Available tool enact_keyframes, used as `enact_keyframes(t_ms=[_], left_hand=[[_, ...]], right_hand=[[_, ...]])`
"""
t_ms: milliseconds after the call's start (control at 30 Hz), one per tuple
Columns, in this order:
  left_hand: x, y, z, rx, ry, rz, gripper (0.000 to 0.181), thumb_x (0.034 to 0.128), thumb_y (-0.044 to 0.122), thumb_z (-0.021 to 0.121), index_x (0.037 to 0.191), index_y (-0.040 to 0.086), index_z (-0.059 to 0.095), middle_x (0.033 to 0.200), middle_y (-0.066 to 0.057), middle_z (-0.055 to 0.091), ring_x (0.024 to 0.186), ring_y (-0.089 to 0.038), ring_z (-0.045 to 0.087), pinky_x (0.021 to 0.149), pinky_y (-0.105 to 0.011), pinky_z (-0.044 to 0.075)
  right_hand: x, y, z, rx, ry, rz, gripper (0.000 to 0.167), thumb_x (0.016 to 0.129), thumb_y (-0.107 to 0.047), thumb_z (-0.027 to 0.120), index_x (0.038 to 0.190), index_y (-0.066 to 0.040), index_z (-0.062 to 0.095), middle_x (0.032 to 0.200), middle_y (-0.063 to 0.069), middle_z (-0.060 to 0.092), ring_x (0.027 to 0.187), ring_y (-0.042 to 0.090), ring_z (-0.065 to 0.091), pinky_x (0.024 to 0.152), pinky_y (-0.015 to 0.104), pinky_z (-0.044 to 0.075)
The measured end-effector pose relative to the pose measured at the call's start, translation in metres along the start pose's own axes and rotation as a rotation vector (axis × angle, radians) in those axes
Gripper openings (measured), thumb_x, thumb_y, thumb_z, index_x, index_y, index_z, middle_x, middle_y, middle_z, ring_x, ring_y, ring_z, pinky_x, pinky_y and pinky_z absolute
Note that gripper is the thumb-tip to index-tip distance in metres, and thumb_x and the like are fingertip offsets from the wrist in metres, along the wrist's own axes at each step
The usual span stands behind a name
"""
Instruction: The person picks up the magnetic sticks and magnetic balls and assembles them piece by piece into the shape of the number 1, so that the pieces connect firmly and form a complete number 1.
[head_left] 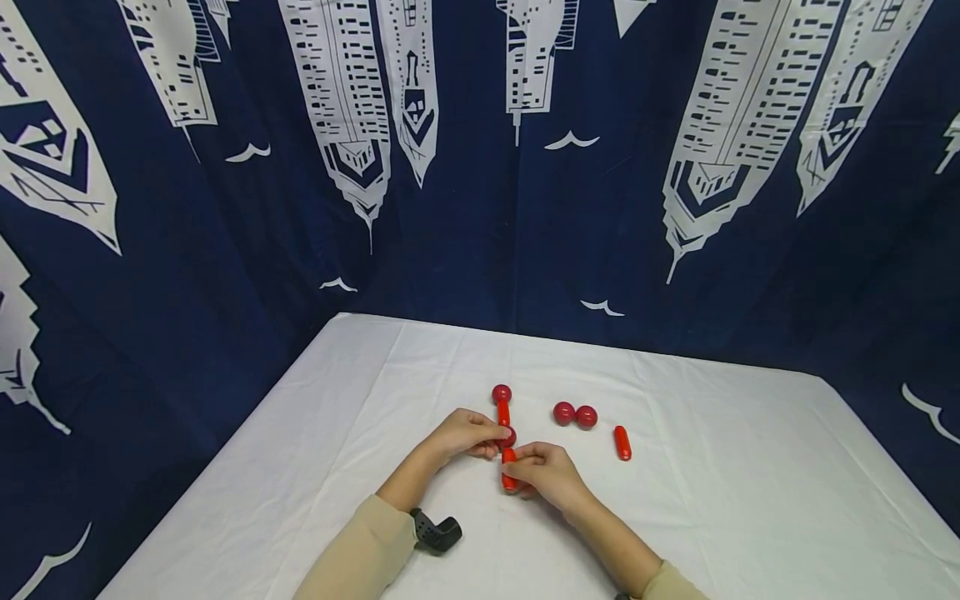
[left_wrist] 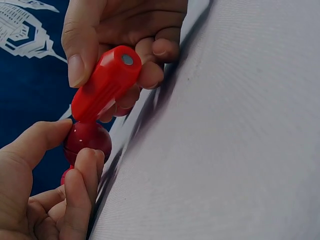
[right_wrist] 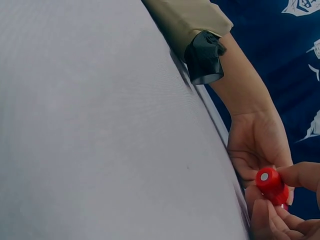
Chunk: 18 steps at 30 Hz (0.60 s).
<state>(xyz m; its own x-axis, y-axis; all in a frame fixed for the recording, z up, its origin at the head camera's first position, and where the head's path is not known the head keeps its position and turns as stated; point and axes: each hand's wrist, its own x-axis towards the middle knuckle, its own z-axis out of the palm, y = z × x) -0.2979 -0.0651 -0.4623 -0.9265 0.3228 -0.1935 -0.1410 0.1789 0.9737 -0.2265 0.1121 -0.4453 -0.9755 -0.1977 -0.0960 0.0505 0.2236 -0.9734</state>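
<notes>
Between thumb and fingers my left hand (head_left: 467, 433) pinches a dark red ball (left_wrist: 87, 141). A bright red rod (head_left: 503, 412) joins that ball to another dark red ball (head_left: 502, 392) farther off. My right hand (head_left: 551, 475) pinches a second red rod (left_wrist: 107, 82), its far end against or very close to the left hand's ball; I cannot tell whether they touch. A small grey metal disc shows in the rod's near end (right_wrist: 265, 177). In the right wrist view, the left hand (right_wrist: 260, 132) is partly behind this rod.
Two dark red balls (head_left: 575, 415) sit side by side to the right of the hands. Farther right lies a loose red rod (head_left: 622, 443). White cloth (head_left: 720, 483) covers the table, and a dark blue printed curtain (head_left: 480, 242) hangs behind it. A black wrist camera (head_left: 437, 532) sits on the left sleeve.
</notes>
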Motion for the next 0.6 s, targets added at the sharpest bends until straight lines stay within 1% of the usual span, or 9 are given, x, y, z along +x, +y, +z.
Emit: enact_keyframes(t_ms=[167, 400, 500, 600], left_hand=[[-0.001, 0.0, 0.0, 0.01, 0.001, -0.001, 0.026, 0.0856, 0.024, 0.077, 0.087, -0.002, 0.072, 0.062, -0.002, 0.063, 0.053, -0.006, 0.06, 0.055, -0.015, 0.052], [-0.001, 0.001, 0.001, -0.016, -0.012, -0.003, 0.024, 0.0861, 0.022, 0.076, 0.086, -0.002, 0.072, 0.06, -0.002, 0.063, 0.052, -0.005, 0.06, 0.053, -0.014, 0.051], [-0.001, 0.001, 0.0, -0.011, -0.013, 0.002, 0.025, 0.0862, 0.022, 0.076, 0.086, -0.002, 0.072, 0.061, -0.002, 0.064, 0.052, -0.005, 0.06, 0.053, -0.014, 0.051], [0.0, 0.0, 0.0, 0.006, -0.014, 0.009, 0.026, 0.0861, 0.024, 0.076, 0.087, -0.002, 0.072, 0.062, -0.002, 0.064, 0.053, -0.005, 0.06, 0.054, -0.014, 0.051]], right_hand=[[-0.002, -0.007, 0.003, 0.034, -0.009, 0.016, 0.025, 0.087, -0.006, 0.068, 0.1, 0.012, 0.059, 0.075, 0.008, 0.067, 0.061, 0.017, 0.066, 0.059, 0.03, 0.057], [0.005, 0.004, 0.005, 0.071, 0.004, 0.031, 0.027, 0.087, -0.01, 0.07, 0.101, 0.01, 0.059, 0.074, 0.007, 0.067, 0.06, 0.015, 0.065, 0.057, 0.026, 0.056], [0.007, 0.007, 0.006, 0.074, 0.016, 0.035, 0.027, 0.087, -0.011, 0.071, 0.101, 0.01, 0.06, 0.073, 0.007, 0.067, 0.059, 0.015, 0.064, 0.057, 0.026, 0.057], [0.008, 0.005, 0.006, 0.086, 0.029, 0.043, 0.026, 0.087, -0.01, 0.07, 0.101, 0.01, 0.061, 0.073, 0.007, 0.066, 0.059, 0.014, 0.063, 0.059, 0.027, 0.057]])
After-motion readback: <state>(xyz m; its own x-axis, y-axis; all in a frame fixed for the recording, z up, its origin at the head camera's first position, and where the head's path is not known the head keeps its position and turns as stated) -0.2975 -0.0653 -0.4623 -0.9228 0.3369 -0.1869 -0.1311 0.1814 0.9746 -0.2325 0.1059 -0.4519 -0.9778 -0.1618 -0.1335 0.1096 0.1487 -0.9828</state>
